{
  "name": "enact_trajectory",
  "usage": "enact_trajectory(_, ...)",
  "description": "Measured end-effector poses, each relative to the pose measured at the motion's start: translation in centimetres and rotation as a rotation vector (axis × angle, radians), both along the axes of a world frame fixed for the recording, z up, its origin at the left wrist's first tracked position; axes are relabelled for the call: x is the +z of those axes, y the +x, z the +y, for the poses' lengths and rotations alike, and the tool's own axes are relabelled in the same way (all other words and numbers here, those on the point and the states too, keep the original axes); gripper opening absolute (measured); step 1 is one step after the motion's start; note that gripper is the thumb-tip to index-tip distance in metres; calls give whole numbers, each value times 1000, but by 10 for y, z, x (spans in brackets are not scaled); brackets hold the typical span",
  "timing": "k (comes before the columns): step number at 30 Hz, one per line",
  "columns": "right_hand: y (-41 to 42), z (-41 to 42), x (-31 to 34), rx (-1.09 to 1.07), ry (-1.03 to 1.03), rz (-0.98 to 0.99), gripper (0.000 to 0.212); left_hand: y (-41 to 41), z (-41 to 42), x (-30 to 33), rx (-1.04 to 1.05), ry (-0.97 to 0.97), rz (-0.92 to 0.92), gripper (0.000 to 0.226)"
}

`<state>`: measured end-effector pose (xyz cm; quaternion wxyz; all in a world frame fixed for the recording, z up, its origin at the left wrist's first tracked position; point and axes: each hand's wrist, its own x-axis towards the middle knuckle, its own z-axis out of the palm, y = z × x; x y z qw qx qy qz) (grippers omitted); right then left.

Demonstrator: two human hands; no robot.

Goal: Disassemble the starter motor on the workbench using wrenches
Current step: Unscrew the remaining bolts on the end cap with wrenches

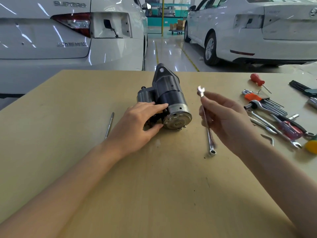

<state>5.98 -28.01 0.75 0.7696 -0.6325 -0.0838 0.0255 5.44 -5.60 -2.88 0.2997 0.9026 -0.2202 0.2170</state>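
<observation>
Wrench positioning step: right hand (pixel 228 117) pinches slim chrome combination wrench (pixel 206 121) mid-shank; left hand (pixel 137 124), fingers spread, steadies dark cylindrical starter motor (pixel 169 98). Next, seat the wrench's open end on an end-cap bolt left of the grip.

Tan wooden workbench (pixel 68 117) in a car workshop, glossy pale floor (pixel 171 52) with yellow painted lines reflecting ceiling lights, white car (pixel 51 40) parked at left, second white car (pixel 257 31) at right, yellow post (pixel 162 14), teal wall (pixel 154 21), cart of cardboard boxes (pixel 177 26) far back.
</observation>
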Motion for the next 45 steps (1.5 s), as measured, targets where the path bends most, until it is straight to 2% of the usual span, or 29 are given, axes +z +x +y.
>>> enact_trajectory(2,0,0,-1,55,41,12,27,0,0,0,0,-1,-1,52)
enact_trajectory(5,2,1,-1,165,161,69,22,0,0,0,-3,2,2,52)
enact_trajectory(10,5,-1,-3,343,365,151,42,-1,0,1,-3,-13,9,52)
enact_trajectory(13,4,0,-6,333,266,81,18,-1,0,1,-4,-12,13,52)
enact_trajectory(16,5,5,-11,323,85,34,23,0,0,0,1,-3,5,52)
enact_trajectory(22,4,14,-25,208,80,17,21,0,-4,-2,19,-42,-12,52)
enact_trajectory(26,3,13,-26,137,-91,-78,18,1,-6,-5,47,-44,-23,56)
enact_trajectory(31,2,13,-28,141,-22,-70,9,1,-10,-4,76,-63,-21,58)
enact_trajectory(33,3,12,-27,164,8,-43,13,-1,-12,-3,86,-81,-19,61)
enact_trajectory(38,4,6,-24,163,-52,-117,10,-6,-16,3,87,-130,20,74)
enact_trajectory(42,6,2,-22,105,-95,-149,3,-5,-19,2,114,-181,0,62)
enact_trajectory(45,7,1,-23,51,-64,-78,4,-3,-21,0,149,-178,-17,60)
